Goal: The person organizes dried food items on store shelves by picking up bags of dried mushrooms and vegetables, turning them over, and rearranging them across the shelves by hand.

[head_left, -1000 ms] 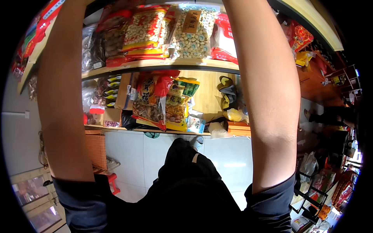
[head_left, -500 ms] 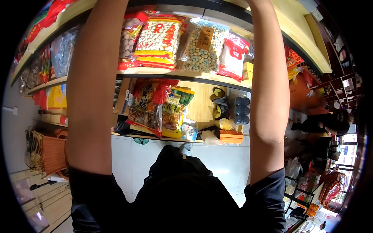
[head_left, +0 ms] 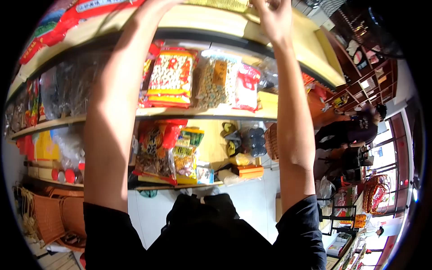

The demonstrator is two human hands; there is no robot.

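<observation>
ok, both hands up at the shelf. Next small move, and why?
Probably tilt the head up slightly: the left hand, right hand and the yellow item between them run off the picture's top edge, so neither grip can be judged.

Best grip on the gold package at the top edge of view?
Probably both ends, one hand from each side: the gold package stretches wide, with the left hand and right hand flanking it. Its far edge is out of frame.

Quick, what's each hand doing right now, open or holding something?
Left hand: cut off at the top edge; can't tell.
Right hand: by the gold pack, partly cut off; can't tell.
</observation>
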